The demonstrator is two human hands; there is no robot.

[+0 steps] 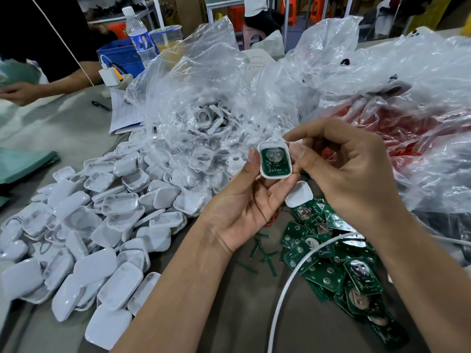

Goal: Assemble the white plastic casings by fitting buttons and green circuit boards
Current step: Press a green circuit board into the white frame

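The left hand (244,200) is palm up, its fingers curled round a white casing (275,161) that it holds raised above the counter (76,138), open side toward the camera. A green circuit board (275,163) sits inside that casing. The right hand (349,171) has its fingers bent, thumb and forefinger pinching the casing's right and top edge. A second white casing half (298,194) lies just below the hands, resting on the heap of loose green boards (331,266) that spreads across the counter at right. A white cable (285,286) curves over those boards. To the left lies a large pile of empty white casings (89,238), which continues up into an open clear plastic bag (204,103) holding more of them. Further right, another clear bag (407,103) holds red items too blurred to tell.
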